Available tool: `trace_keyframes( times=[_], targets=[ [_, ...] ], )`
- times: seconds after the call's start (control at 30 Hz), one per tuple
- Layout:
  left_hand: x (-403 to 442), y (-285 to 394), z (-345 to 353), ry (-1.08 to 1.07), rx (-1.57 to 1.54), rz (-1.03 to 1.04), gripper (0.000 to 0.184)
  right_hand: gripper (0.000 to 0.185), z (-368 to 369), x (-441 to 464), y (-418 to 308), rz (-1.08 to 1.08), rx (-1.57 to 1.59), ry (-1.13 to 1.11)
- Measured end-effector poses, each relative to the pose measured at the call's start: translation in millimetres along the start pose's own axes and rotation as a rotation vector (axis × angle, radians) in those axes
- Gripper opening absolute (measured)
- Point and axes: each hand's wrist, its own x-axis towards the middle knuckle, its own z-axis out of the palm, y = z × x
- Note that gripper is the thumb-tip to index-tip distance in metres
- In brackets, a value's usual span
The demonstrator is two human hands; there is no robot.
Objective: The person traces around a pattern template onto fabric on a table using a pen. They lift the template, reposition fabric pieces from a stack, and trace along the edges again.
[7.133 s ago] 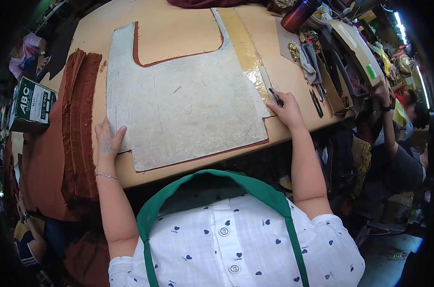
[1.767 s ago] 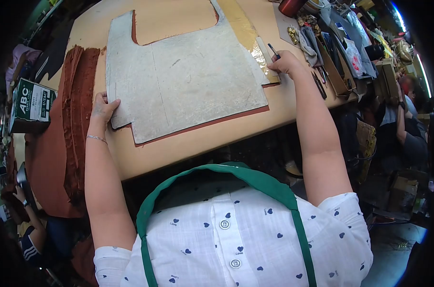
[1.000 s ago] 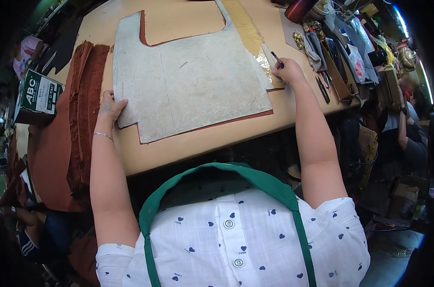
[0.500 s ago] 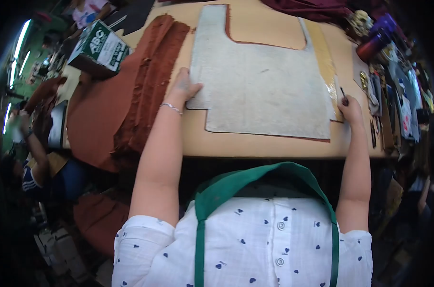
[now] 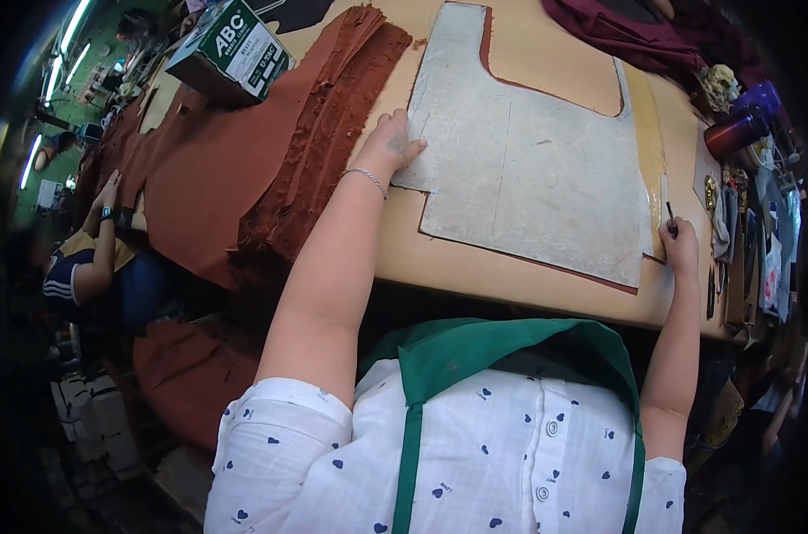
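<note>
A large grey-white flat pattern board (image 5: 537,178) with a U-shaped cutout lies on the table, and red-brown fabric (image 5: 555,271) shows along its edges. My left hand (image 5: 393,145) rests at the board's left edge, thumb spread onto it and the other fingers apart from the thumb. Beyond the board's right side runs a yellow taped strip (image 5: 646,125). Beside that strip my right hand (image 5: 682,246) is closed round a slim dark pen-like tool (image 5: 671,218), which points away from me; its exact kind is unclear.
On the left, stacked red-brown fabric (image 5: 235,169) carries a green and white ABC box (image 5: 230,53). Maroon cloth (image 5: 613,40) lies at the back, near a dark red tumbler (image 5: 733,133). Tools (image 5: 729,214) line the right side. Another person's arm (image 5: 107,227) is at far left.
The camera view has turned and shifted, so everything sits further right and tilted. My left hand stays at the board's left edge; my right still holds the tool by the strip.
</note>
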Motion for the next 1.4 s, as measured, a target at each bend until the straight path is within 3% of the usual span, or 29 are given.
trace_keyframes(
  times=[0.4, 0.5, 0.53, 0.57, 0.63, 0.83, 1.03, 1.23, 1.3, 1.33, 1.4],
  targets=[
    [-3.0, 4.1, 1.0, 0.018, -0.016, -0.039, 0.051, 0.019, 3.2, 0.3, 2.3, -0.055, 0.012, 0.013],
    [4.5, -8.5, 8.3, 0.069, 0.067, 0.180, 0.048, 0.020, 7.3, -0.9, 6.5, -0.056, -0.050, 0.028],
    [11.8, -19.4, 21.4, 0.198, 0.075, 0.301, 0.048, 0.021, 2.6, -3.2, -2.3, 0.010, -0.011, 0.019],
    [20.4, -18.8, 23.9, 0.119, 0.177, 0.270, 0.048, 0.021, 2.0, -2.7, -2.3, 0.050, -0.041, 0.008],
    [24.2, -29.2, 33.7, 0.240, 0.127, 0.317, 0.045, 0.022, 0.9, -4.7, 0.3, 0.034, 0.009, -0.005],
    [21.6, -40.9, 27.8, 0.160, -0.020, 0.233, 0.055, 0.027, -4.7, -13.0, -10.3, 0.101, 0.159, 0.005],
    [23.1, -44.8, 27.3, 0.137, 0.021, 0.262, 0.053, 0.026, -4.6, -13.7, -11.2, 0.102, 0.144, 0.011],
    [20.5, -43.3, 29.2, 0.179, 0.014, 0.234, 0.056, 0.026, -0.5, -12.0, -4.6, 0.024, 0.149, 0.070],
    [33.3, -63.5, 44.3, 0.272, 0.046, 0.374, 0.056, 0.027, -1.9, -10.2, -4.8, 0.037, 0.102, 0.033],
    [18.2, -41.2, 31.5, 0.249, 0.167, 0.339, 0.054, 0.028, 0.5, -10.3, -2.5, 0.023, 0.134, 0.054],
    [-4.5, -18.3, 31.5, 0.333, 0.052, 0.217, 0.057, 0.027, 4.9, -9.3, 6.6, -0.040, 0.149, 0.072]
  ],
)
